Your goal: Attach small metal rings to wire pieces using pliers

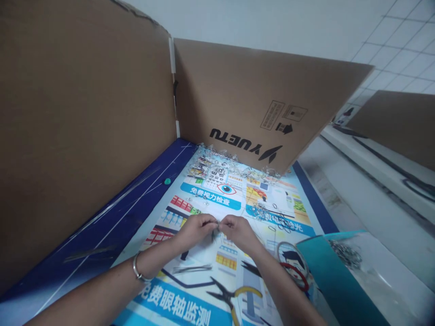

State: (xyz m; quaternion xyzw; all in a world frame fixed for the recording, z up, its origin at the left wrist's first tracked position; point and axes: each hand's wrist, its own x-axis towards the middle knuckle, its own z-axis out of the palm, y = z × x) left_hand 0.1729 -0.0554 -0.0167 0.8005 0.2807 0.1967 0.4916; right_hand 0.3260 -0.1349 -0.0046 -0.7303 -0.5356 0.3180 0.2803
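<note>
In the head view, the left hand (199, 228) and the right hand (239, 231) meet over the middle of a printed sheet (200, 312). The grip of each is narrow: thumb and forefinger pinch at one small dark piece (217, 223), caught between the two sets of fingertips, with thin strands seeming to hang below it (too small and blurred to name surely). Holding it from both sides probably lets one hand steady it while the other bends or turns it. Pliers (226, 294) with yellow handles lie near the person, and a few cut wires (192, 269) lie between them and the hands, presumably for easy reach. Clear, glinting pieces (217, 156) are spread along the foot of the back cardboard panel (272, 95), perhaps set apart from the working spot.

Around this, small dark loops (283, 224) lie beyond the right hand, and a red ring (306, 285) shows beside the right forearm. Farther right, a teal-edged box (343, 280) holds a heap of metal bits (346, 254). On the left, long thin wires (118, 199) run along the blue margin near a green round thing (167, 181). The left cardboard panel (84, 113) walls off that side, and the right forearm partly covers a black-tipped tool (250, 268).
</note>
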